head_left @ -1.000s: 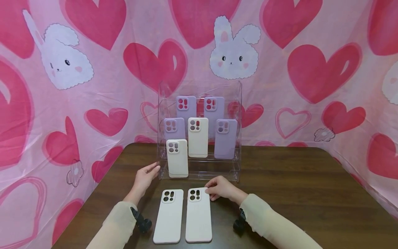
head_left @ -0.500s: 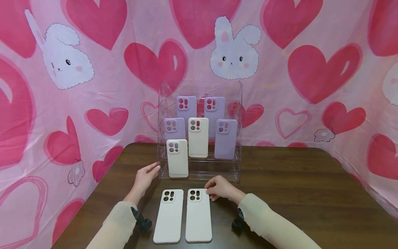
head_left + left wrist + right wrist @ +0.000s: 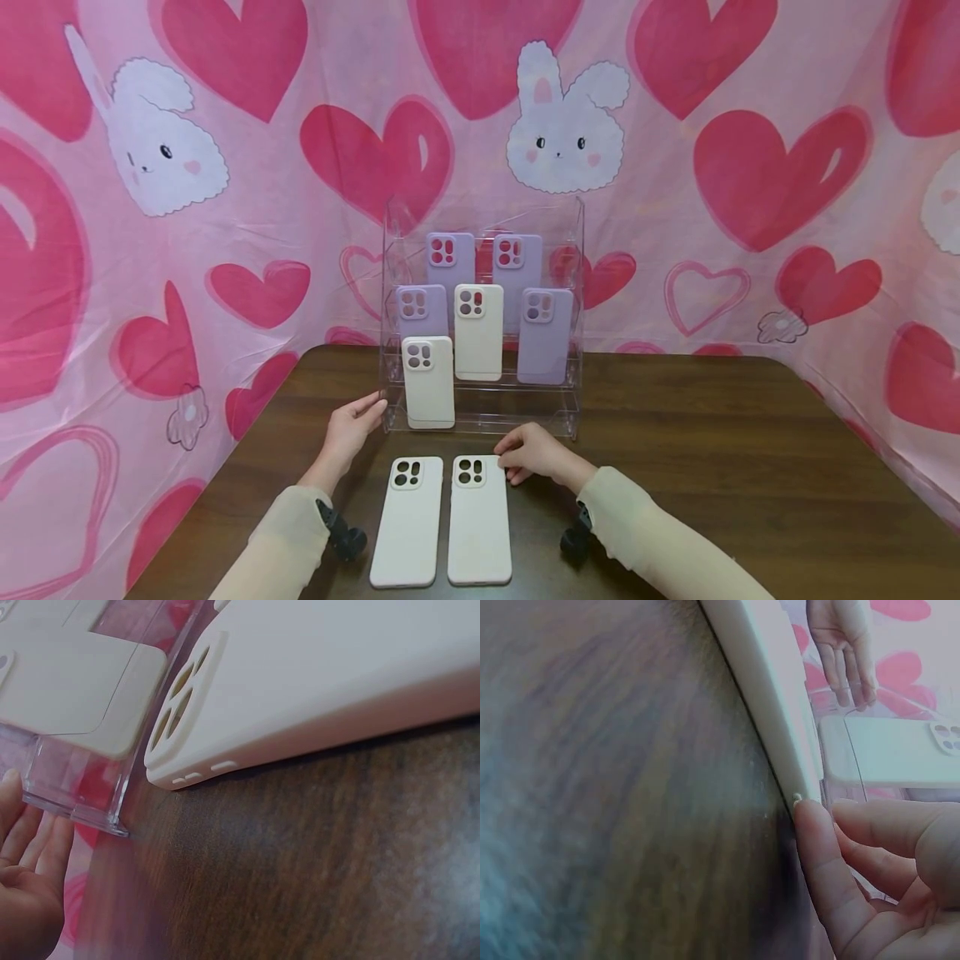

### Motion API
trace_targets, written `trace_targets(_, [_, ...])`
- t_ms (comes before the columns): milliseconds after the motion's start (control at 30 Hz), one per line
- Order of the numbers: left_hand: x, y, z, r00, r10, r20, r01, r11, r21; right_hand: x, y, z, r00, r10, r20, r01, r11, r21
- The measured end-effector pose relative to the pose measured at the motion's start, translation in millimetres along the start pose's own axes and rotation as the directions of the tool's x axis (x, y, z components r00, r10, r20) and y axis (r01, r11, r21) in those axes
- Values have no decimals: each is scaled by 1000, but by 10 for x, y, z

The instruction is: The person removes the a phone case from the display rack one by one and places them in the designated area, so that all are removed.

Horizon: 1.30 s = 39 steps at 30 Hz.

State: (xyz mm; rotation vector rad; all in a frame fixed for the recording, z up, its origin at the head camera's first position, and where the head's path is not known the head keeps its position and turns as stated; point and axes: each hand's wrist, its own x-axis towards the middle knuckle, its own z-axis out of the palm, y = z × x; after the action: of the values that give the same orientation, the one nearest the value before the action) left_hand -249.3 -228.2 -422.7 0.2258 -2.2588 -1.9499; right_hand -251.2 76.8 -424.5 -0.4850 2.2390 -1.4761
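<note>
Two white phone cases lie side by side on the table, camera cutouts at the far end: the left case and the right case. My right hand pinches the right case's far right corner between thumb and fingers, as the right wrist view also shows. Against the left edge of a clear tiered display stand, my left hand rests with its fingers fairly straight. On the stand's bottom tier, at the left, leans a white case. Another white case stands in the middle of the tier above.
Lilac phone cases fill other spots on the stand: one at the left, one at the right and two higher up. The dark wooden table extends to both sides. A pink heart-patterned cloth hangs behind.
The right loose case has turned very slightly, its far edge now more level, with my right hand at its corner. My left hand stays at the stand.
</note>
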Motion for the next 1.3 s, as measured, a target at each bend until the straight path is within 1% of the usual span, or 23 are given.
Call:
trace_targets(233, [-1, -4, 4, 1000, -7, -12, 7, 1000, 6, 21, -59, -65, 1000, -25, 10, 25, 999, 25])
trace_targets(500, [1, -6, -2, 1000, -6, -10, 6, 1000, 0, 27, -213, -161, 995, -90, 31, 88, 995, 51])
trace_targets(700, [0, -8, 6, 1000, 5, -12, -5, 1000, -5, 61, -343, -244, 992, -121, 35, 119, 991, 59])
trace_targets(867, [10, -26, 15, 1000, 14, -11, -15, 1000, -17, 78, -490, -336, 992, -124, 14, 124, 992, 36])
trace_targets(1067, [13, -33, 17, 1000, 22, -10, -22, 999, -31, 131, -719, -449, 986, -160, -37, 160, 987, -3])
trace_targets(1133, [12, -32, 15, 1000, 20, -9, -20, 999, -29, 159, -796, -476, 982, -178, -56, 178, 984, -17])
trace_targets(1300, [7, -33, 11, 1000, 13, -7, -13, 1000, -22, 248, -945, -503, 965, -248, -86, 245, 968, -45])
